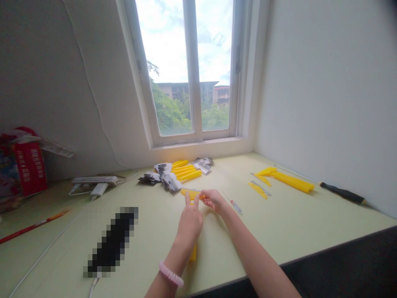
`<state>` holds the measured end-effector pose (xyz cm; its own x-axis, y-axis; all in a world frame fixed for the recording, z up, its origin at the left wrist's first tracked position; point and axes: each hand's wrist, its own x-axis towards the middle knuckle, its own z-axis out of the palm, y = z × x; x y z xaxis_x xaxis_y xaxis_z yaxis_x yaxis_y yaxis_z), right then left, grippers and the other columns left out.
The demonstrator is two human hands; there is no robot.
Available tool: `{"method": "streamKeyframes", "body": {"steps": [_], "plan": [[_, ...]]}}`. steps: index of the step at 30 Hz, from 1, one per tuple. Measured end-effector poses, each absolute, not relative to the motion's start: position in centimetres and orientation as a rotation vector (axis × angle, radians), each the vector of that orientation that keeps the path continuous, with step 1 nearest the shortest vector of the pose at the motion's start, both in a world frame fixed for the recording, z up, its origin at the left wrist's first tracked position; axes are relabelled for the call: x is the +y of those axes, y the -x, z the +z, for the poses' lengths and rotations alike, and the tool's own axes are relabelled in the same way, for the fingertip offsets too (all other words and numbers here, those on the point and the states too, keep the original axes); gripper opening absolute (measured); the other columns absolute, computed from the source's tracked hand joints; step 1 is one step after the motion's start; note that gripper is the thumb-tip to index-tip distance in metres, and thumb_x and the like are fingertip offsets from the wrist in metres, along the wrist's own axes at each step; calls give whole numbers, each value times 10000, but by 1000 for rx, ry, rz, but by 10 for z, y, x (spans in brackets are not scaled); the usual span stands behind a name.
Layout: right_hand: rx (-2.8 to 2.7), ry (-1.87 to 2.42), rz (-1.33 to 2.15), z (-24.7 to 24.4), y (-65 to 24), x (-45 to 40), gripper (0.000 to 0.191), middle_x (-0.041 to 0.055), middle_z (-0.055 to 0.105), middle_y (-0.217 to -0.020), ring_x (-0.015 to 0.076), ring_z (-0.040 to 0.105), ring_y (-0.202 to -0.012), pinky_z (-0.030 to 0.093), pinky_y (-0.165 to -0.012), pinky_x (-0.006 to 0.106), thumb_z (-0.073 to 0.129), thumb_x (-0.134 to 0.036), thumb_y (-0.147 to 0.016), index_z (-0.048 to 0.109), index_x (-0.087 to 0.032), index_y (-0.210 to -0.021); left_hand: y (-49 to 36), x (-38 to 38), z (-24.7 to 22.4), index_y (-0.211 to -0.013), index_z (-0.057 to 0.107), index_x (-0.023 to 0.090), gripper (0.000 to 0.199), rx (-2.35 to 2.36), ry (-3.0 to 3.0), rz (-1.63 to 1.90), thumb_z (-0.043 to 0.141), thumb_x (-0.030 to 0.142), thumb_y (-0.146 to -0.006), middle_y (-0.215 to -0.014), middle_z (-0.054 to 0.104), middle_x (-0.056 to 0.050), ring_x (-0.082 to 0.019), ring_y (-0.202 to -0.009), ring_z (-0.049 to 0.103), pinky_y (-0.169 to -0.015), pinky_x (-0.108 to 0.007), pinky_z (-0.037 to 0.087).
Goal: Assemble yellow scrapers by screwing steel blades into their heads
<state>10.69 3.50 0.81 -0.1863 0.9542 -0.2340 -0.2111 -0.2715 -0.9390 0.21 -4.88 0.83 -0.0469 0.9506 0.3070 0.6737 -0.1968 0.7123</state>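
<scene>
Near the middle of the table, my left hand [191,215] reaches over a yellow piece [190,193] with a thin grey edge, two fingers stretched onto it. My right hand [212,200] has its fingers closed on the right end of that same piece. Below my left wrist, part of another yellow piece [193,253] shows; my left hand and forearm hide the rest. A small screwdriver [236,206] lies to the right of my right hand. Behind my hands are several yellow handles [190,174] and grey-and-white packets [170,182].
At right lie yellow pieces with grey strips [259,190], a long yellow part [293,182] and a black-handled tool [341,193]. Left are a pixelated dark object [113,242], a white cable [52,244], a power strip [94,181] and a red stick [29,228]. A window [192,82] stands behind.
</scene>
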Motion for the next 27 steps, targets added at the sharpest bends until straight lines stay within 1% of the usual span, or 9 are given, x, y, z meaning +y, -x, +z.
{"method": "streamKeyframes", "body": {"steps": [7, 11, 13, 15, 17, 19, 21, 23, 27], "plan": [[-1014, 1075, 1605, 8, -107, 36, 127, -27, 505, -489, 41, 428, -448, 364, -479, 155, 497, -54, -652, 541, -117, -551, -1, -46, 10, -1224, 487, 193, 640, 1719, -1902, 1121, 370, -46, -641, -1434, 130, -175, -274, -950, 570, -857, -380, 364], [-1031, 1040, 1612, 8, -107, 34, 93, -27, 515, -511, 39, 433, -458, 357, -478, 153, 539, -70, -636, 545, -118, -557, 0, -46, 10, -1188, 517, 225, 641, 1732, -1812, 1162, 387, -50, -623, -1425, 188, -150, -261, -879, 592, -835, -379, 372], [-1061, 997, 1631, 11, -107, 31, 36, -13, 555, -571, 46, 458, -485, 360, -479, 156, 588, -134, -641, 574, -121, -610, 3, -45, 9, -1154, 537, 232, 613, 1713, -1761, 1214, 400, -41, -623, -1414, 225, -137, -253, -870, 592, -836, -373, 371], [-1092, 935, 1671, 14, -106, 30, 140, 14, 606, -682, 67, 507, -547, 382, -499, 169, 608, -273, -669, 603, -137, -704, 9, -42, 9, -1120, 551, 227, 583, 1675, -1740, 1286, 411, -36, -619, -1385, 281, -131, -251, -900, 580, -836, -362, 370], [-1131, 902, 1672, 13, -105, 31, 275, 43, 630, -783, 93, 544, -614, 410, -532, 192, 536, -408, -723, 612, -152, -788, 18, -37, 10, -1076, 561, 224, 555, 1609, -1708, 1411, 430, -35, -602, -1312, 384, -116, -244, -955, 553, -822, -332, 380], [-1211, 1004, 1506, 7, -103, 37, 291, 55, 631, -788, 110, 548, -633, 414, -546, 211, 481, -407, -753, 615, -152, -797, 28, -30, 13, -1011, 568, 227, 493, 1515, -1571, 1608, 461, -15, -595, -1182, 496, -83, -217, -949, 544, -774, -287, 398], [-1331, 1203, 1146, -4, -101, 45, 173, 44, 622, -736, 122, 531, -630, 398, -562, 221, 516, -300, -727, 618, -163, -750, 35, -22, 17, -1001, 538, 232, 444, 1384, -1342, 1706, 507, 37, -603, -1023, 569, -50, -146, -721, 565, -631, -236, 413], [-1433, 1337, 800, -16, -100, 53, 83, 30, 614, -714, 129, 519, -640, 378, -605, 233, 546, -210, -687, 619, -186, -717, 37, -16, 21, -1031, 470, 227, 455, 1193, -1112, 1752, 533, 79, -605, -884, 583, -14, -64, -503, 469, -512, -195, 371], [-1620, 1468, 530, -27, -96, 59, 115, 24, 605, -696, 137, 515, -635, 332, -597, 244, 545, -187, -690, 626, -211, -769, 35, -11, 22, -1095, 361, 243, 539, 795, -758, 1762, 565, 130, -608, -660, 505, 58, -32, -458, 420, -475, -151, 329]]}}
